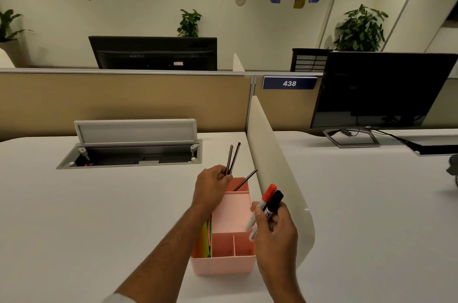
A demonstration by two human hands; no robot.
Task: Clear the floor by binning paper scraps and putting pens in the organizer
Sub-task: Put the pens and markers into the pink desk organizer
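Observation:
A pink organizer (224, 264) with several compartments stands on the white desk beside a curved divider. My left hand (210, 185) hovers over its far end, shut on two thin dark pens (233, 157) that point up. One more dark pen (245, 180) leans in the organizer's far compartment. My right hand (275, 227) is at the organizer's right side, shut on a red-capped marker (262, 203) and a black-capped marker (273, 202). Green and yellow sheets sit in the organizer's left slot. No paper scraps or bin are in view.
The white curved divider (275, 171) rises right of the organizer. An open cable hatch (131, 151) with raised lid is set in the desk behind. A monitor (381, 94) stands on the neighbouring desk at right. A beige partition (124, 102) closes the back.

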